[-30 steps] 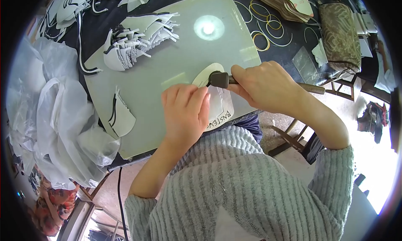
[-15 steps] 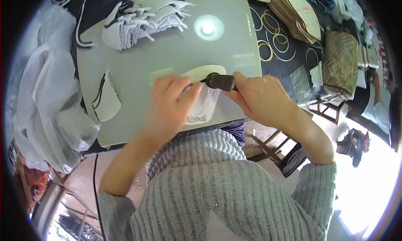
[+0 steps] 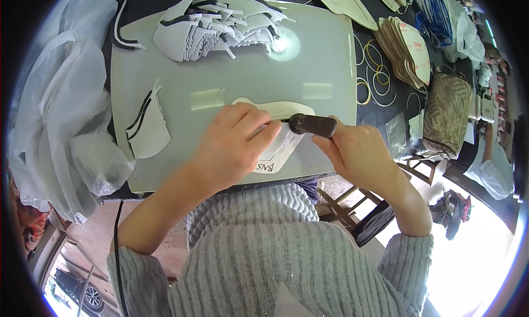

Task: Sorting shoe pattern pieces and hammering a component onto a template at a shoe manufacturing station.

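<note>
On the grey board (image 3: 231, 83) near its front edge lies a pale curved piece (image 3: 278, 149), a flat shoe-upper shape with dark marks on its lower part. My left hand (image 3: 237, 141) bends over its left side, thumb and fingers together at a narrow black edge in its middle; they partly hide it. My right hand (image 3: 358, 152) is closed round a dark hammer (image 3: 317, 125), whose round head sits over the piece, just right of my left fingertips. Whether the head touches the piece I cannot tell. A similar white piece with black strips (image 3: 150, 127) lies on the left.
A heap of white pieces with black strips (image 3: 215, 30) covers the board's far side. A clear plastic bag (image 3: 55, 113) fills the left. Thin rings (image 3: 377, 77), stacked tan cards (image 3: 405, 50) and a patterned pouch (image 3: 447, 113) lie on the right. A person's sleeve (image 3: 490, 171) shows far right.
The whole view has shifted, so the board and heap appear farther right. My left hand, blurred before, now shows sharply on the piece. The hammer stays in my right hand.
</note>
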Available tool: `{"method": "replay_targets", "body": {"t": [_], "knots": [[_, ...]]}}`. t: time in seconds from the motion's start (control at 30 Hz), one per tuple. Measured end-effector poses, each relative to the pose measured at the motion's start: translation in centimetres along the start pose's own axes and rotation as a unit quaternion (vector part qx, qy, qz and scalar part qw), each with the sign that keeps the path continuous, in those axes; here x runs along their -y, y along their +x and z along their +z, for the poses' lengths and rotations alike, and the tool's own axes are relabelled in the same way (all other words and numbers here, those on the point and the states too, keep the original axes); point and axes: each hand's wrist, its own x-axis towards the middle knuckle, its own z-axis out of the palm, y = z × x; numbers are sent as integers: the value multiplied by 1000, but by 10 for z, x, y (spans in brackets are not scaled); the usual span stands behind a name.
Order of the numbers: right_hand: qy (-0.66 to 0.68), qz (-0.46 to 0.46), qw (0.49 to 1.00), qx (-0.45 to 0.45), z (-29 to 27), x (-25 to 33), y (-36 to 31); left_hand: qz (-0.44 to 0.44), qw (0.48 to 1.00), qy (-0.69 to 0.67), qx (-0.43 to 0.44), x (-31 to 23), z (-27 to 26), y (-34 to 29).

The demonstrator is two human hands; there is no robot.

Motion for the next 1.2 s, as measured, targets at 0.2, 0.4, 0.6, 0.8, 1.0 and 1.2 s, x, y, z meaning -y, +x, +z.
{"method": "replay_targets", "body": {"t": [0.2,0.4,0.6,0.8,1.0,1.2], "knots": [[2,12,1000,-21,6,4,-2,28,999,26,24,-6,-2,4],[6,6,995,-95,2,15,-4,19,998,45,32,-8,0,0],[-22,8,995,-100,5,17,-3,15,999,36,27,-9,1,1],[-31,18,995,-91,8,17,-3,19,999,38,13,-6,4,3],[-10,32,996,-82,11,20,-2,17,999,41,9,-7,4,1],[-11,21,995,-97,14,21,-2,21,999,28,3,-7,4,1]]}}
